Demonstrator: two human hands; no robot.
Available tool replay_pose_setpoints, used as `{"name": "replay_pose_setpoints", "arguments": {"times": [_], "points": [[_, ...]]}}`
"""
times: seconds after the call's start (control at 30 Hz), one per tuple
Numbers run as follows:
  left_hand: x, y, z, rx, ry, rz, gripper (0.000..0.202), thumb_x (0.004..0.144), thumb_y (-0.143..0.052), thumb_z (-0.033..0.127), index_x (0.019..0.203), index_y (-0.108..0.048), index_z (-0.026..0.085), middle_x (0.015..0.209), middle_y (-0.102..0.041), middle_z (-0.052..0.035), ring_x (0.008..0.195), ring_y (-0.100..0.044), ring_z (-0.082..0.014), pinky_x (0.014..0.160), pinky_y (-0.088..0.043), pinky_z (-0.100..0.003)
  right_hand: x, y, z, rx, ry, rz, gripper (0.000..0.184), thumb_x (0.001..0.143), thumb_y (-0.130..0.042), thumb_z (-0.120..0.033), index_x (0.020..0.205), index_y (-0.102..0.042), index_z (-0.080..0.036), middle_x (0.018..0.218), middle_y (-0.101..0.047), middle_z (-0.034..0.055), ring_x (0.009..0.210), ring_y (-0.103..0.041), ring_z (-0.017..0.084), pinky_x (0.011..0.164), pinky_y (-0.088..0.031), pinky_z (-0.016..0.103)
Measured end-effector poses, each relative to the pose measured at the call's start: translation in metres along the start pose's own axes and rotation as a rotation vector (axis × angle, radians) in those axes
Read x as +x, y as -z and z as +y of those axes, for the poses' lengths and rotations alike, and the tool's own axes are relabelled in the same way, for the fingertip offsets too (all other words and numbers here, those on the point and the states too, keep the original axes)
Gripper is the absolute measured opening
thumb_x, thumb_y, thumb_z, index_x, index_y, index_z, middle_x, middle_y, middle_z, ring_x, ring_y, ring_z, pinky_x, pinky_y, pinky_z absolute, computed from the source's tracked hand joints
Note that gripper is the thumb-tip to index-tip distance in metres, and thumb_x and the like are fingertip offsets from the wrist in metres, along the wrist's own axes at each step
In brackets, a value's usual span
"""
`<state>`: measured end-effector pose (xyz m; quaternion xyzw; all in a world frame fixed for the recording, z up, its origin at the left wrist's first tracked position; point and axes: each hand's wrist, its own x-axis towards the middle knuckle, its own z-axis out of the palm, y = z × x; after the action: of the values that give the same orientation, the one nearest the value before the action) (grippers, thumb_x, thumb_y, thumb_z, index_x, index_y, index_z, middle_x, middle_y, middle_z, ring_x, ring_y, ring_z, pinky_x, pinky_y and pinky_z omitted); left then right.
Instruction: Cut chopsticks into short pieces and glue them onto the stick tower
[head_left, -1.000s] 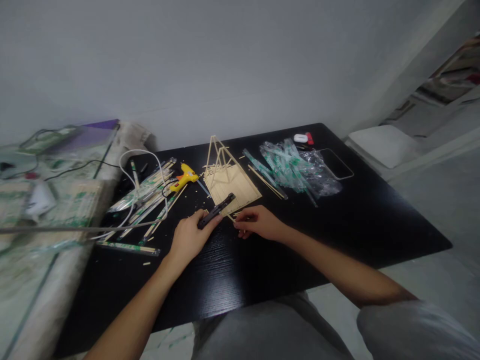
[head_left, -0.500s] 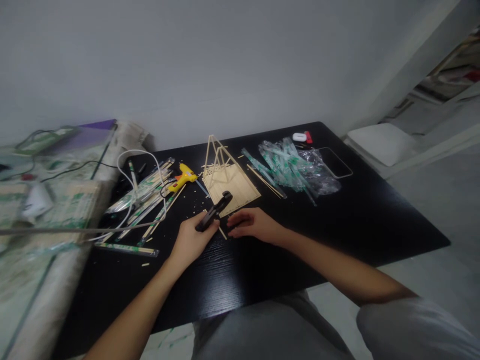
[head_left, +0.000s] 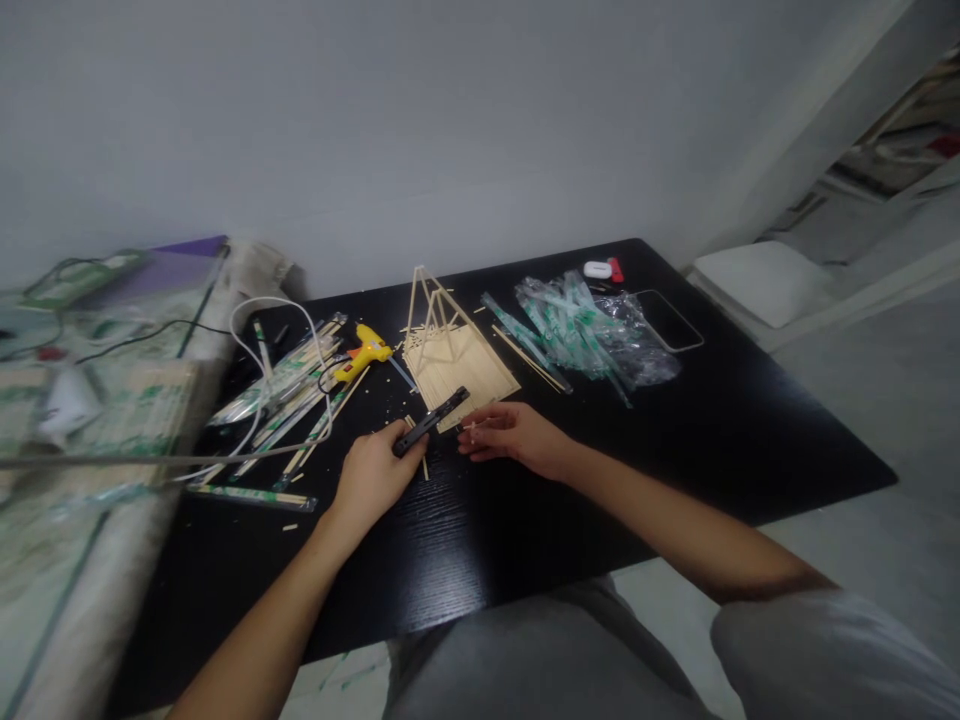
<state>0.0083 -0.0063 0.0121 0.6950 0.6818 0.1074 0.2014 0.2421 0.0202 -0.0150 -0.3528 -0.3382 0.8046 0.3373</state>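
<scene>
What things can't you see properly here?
All in the head view:
Black tool: its near end is hidden by the left hand.
Right hand: too blurred to tell whether its fingertips hold something.
White case: its marking is too small to read.
Clutter: blurred, cut off by the right edge.

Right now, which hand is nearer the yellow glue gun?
Left: the left hand is on the glue gun's near side; the right hand is farther off, rightward.

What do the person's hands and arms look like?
The left hand and right hand wear no gloves, and no watch or bracelet shows. The left forearm and right forearm are bare too. Above the right forearm is a loose grey sleeve; no left sleeve shows.
</scene>
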Motion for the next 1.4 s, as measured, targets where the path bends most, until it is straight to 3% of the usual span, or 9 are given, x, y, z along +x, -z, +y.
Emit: {"name": "replay_pose_setpoints", "arguments": {"times": [0.1,0.23,0.37,0.7,1.4], "points": [[-0.002,0.002,-0.001,0.040,-0.022,0.037,0.026,0.093,-0.054,0.044,0.082,-0.063,0.022,0.071,-0.066,-0.0012,0.066,-0.062,-0.0187,0.061,-0.036,-0.027,0.001,0.001,0.000,0.008,-0.013,0.004,0.047,0.064,-0.094,-0.028,0.104,-0.072,-0.015,0.090,-0.079,0.0072,0.075,-0.076,0.016,0.069,-0.062,0.027],[-0.004,0.003,-0.004,0.134,-0.119,0.164,0.020,0.093,-0.055,0.036,0.099,-0.066,0.021,0.095,-0.074,-0.0052,0.086,-0.070,-0.0238,0.071,-0.045,-0.030,0.003,0.001,0.002,0.014,0.002,0.027,0.042,0.059,-0.096,-0.029,0.088,-0.071,-0.013,0.087,-0.079,0.0067,0.070,-0.074,0.015,0.069,-0.062,0.027],[-0.006,0.003,-0.005,0.213,-0.187,0.220,0.025,0.092,-0.055,0.031,0.113,-0.066,0.021,0.108,-0.073,-0.0066,0.097,-0.070,-0.0262,0.080,-0.050,-0.033,0.003,-0.001,0.002,-0.043,0.057,0.054,0.038,0.060,-0.095,-0.031,0.086,-0.073,-0.013,0.082,-0.077,0.0031,0.070,-0.073,0.013,0.073,-0.061,0.026],[-0.013,-0.002,0.007,0.290,-0.261,0.133,0.027,0.090,-0.058,0.025,0.116,-0.063,0.019,0.107,-0.071,-0.0086,0.097,-0.068,-0.0284,0.083,-0.053,-0.039,-0.003,-0.008,-0.002,-0.116,0.153,0.087,0.036,0.061,-0.093,-0.034,0.082,-0.073,-0.013,0.073,-0.075,0.0011,0.069,-0.072,0.014,0.075,-0.062,0.029],[-0.013,-0.002,0.011,0.288,-0.233,0.065,0.018,0.094,-0.054,0.028,0.108,-0.060,0.018,0.103,-0.070,-0.0090,0.093,-0.068,-0.0268,0.081,-0.051,-0.038,-0.001,-0.005,0.004,-0.200,0.192,0.044,0.038,0.067,-0.089,-0.044,0.085,-0.075,-0.014,0.067,-0.070,0.0000,0.060,-0.066,0.012,0.064,-0.061,0.028]]}}
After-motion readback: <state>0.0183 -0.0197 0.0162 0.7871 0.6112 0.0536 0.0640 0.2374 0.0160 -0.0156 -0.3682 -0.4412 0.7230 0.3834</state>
